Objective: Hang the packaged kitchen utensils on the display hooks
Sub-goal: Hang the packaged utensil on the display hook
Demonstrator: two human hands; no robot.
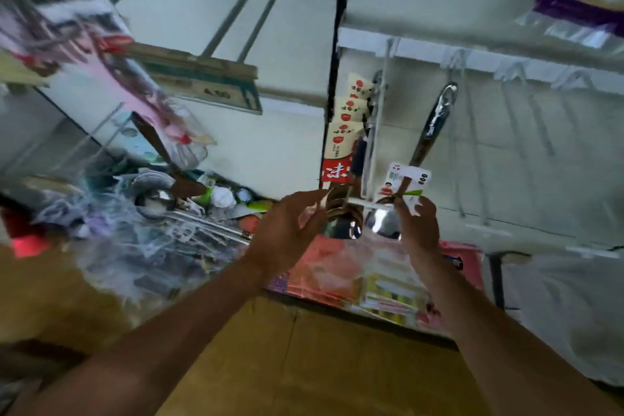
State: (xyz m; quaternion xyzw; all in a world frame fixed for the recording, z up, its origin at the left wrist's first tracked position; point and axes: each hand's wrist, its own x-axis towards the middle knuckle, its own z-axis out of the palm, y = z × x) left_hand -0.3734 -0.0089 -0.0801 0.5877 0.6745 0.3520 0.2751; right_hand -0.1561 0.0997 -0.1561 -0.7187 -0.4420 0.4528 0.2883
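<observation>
Counted at the display wall

Two hands are raised, the left hand (287,230) and the right hand (418,226). One steel ladle (435,125) carries one white card (408,179). Beside it, three cream label cards (351,108) overlap above one red card (336,170) (the ladles beneath are too merged to count). Four white hooks (456,59) show along the rail (422,54). One cardboard box (270,365) sits below.

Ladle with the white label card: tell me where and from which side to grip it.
Pinch the ladle low on its handle, just above the bowl by the label card, coming from below, as the right hand does. The handle points up, leaving its top eyelet free for a hook.
</observation>
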